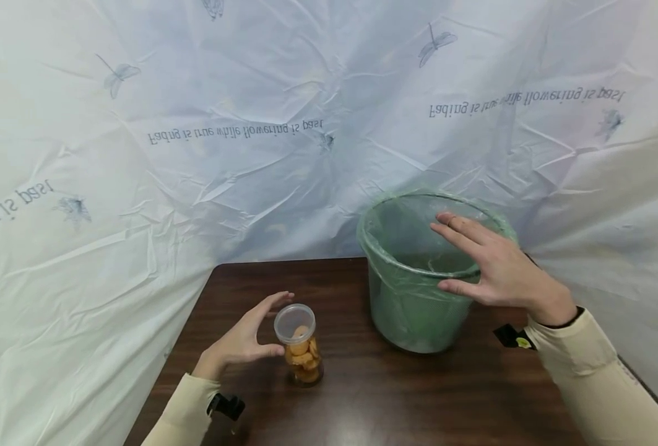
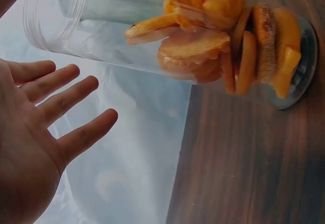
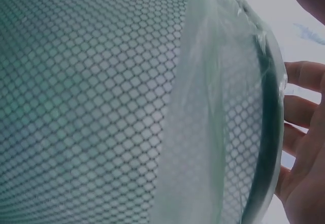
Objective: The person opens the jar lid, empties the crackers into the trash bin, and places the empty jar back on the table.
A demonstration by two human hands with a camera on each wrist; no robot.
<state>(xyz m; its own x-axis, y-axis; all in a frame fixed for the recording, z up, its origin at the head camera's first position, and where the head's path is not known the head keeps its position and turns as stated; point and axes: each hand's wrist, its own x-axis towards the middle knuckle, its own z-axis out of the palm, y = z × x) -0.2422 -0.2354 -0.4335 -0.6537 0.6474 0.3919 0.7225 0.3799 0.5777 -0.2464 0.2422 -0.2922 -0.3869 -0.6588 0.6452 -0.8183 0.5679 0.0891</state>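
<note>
A clear cylindrical jar [image 1: 304, 359] stands upright on the brown table, part filled with orange-yellow dried food pieces [image 2: 198, 56]. My left hand [image 1: 245, 337] is just left of it, thumb and fingers spread about its upper part. In the left wrist view, a gap shows between the spread fingers [image 2: 84, 137] and the jar wall. To the right stands a green mesh bin [image 3: 101, 102], lined with a thin translucent green bag [image 1: 381, 254]. Over the bin's right rim hovers my right hand [image 1: 501, 269], fingers extended and thumb apart, holding nothing.
Behind the dark wooden table [image 1: 345, 409] hangs a pale plastic sheet [image 1: 273, 74] printed with dragonflies and upside-down lettering. The bin sits near the table's back edge, close to the sheet. Black straps [image 1: 225, 406] are around both wrists.
</note>
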